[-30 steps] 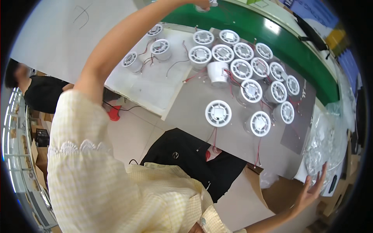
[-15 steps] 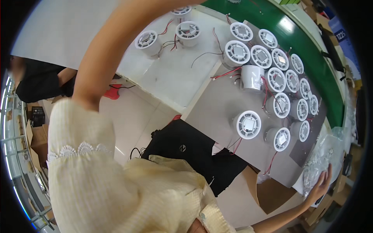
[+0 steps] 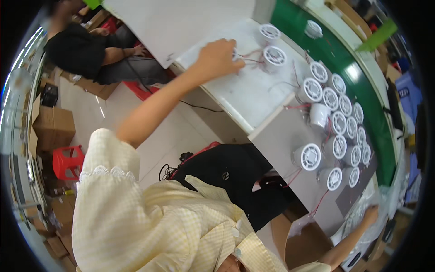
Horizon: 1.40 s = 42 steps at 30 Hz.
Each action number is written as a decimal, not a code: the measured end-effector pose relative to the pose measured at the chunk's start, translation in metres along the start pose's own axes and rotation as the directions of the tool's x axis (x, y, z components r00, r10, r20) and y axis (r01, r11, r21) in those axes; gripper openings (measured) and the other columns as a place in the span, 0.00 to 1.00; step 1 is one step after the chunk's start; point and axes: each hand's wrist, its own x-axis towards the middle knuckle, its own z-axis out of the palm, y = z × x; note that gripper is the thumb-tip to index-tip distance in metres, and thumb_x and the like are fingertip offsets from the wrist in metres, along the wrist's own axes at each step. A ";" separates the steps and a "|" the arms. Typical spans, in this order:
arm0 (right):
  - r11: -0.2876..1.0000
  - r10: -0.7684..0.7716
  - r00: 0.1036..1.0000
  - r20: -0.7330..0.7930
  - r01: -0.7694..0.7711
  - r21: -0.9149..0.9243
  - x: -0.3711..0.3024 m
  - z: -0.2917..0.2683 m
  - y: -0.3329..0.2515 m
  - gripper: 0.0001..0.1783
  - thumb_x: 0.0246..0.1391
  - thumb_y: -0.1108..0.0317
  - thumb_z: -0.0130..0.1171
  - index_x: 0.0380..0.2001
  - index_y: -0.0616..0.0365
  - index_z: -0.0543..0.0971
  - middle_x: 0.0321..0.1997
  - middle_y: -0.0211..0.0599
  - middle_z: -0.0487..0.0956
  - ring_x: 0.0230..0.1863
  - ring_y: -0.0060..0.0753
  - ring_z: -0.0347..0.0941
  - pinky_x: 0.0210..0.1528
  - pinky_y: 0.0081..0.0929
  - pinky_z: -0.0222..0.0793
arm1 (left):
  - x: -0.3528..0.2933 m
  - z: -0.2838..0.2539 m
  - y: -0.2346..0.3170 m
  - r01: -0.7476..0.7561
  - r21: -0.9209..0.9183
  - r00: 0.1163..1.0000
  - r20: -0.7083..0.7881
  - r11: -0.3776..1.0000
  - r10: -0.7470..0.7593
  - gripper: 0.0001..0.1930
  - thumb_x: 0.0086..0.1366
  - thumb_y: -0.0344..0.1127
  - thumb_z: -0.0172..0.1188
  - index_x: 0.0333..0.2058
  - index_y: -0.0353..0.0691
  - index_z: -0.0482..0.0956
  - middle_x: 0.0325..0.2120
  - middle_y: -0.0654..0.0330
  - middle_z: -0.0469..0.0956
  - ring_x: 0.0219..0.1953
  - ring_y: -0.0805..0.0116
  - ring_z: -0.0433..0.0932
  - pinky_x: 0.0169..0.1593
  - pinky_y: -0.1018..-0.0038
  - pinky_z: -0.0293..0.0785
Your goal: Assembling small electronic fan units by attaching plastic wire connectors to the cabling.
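Far across the white bench [image 3: 253,97], left hand [image 3: 216,58] is curling its fingers around a small white round fan [image 3: 235,53] trailing red wires, just left of two more grilled fans [image 3: 274,56]. Rightward, a cluster of fans [image 3: 337,123] is sitting on the grey board [image 3: 281,136]. Near right, right hand [image 3: 369,215] is resting on clear plastic bags [image 3: 362,213]; finger spread cannot be told.
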 end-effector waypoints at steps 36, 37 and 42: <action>-0.717 0.105 0.971 0.214 -0.075 0.693 -0.280 -0.226 -0.145 0.29 0.62 0.73 0.56 0.64 0.72 0.64 0.60 0.51 0.71 0.49 0.28 0.70 0.55 0.20 0.67 | -0.162 0.079 0.433 -0.874 0.001 0.485 -0.070 0.487 0.871 0.15 0.48 0.28 0.66 0.37 0.39 0.79 0.24 0.61 0.74 0.38 0.62 0.75 0.62 0.22 0.42; -0.717 0.110 0.970 0.218 -0.074 0.693 -0.281 -0.222 -0.144 0.29 0.62 0.73 0.56 0.64 0.72 0.64 0.60 0.51 0.71 0.49 0.28 0.70 0.55 0.20 0.67 | -0.162 0.077 0.430 -0.872 0.012 0.488 -0.036 0.489 0.872 0.16 0.47 0.23 0.65 0.37 0.39 0.76 0.26 0.61 0.74 0.39 0.61 0.76 0.61 0.21 0.43; -0.724 0.109 0.954 0.279 -0.115 0.680 -0.288 -0.202 -0.148 0.25 0.60 0.70 0.59 0.59 0.69 0.71 0.54 0.48 0.78 0.43 0.26 0.75 0.55 0.23 0.70 | -0.158 0.065 0.426 -0.933 0.124 0.350 0.080 0.339 0.933 0.12 0.50 0.31 0.65 0.36 0.37 0.83 0.21 0.62 0.75 0.33 0.65 0.76 0.65 0.27 0.48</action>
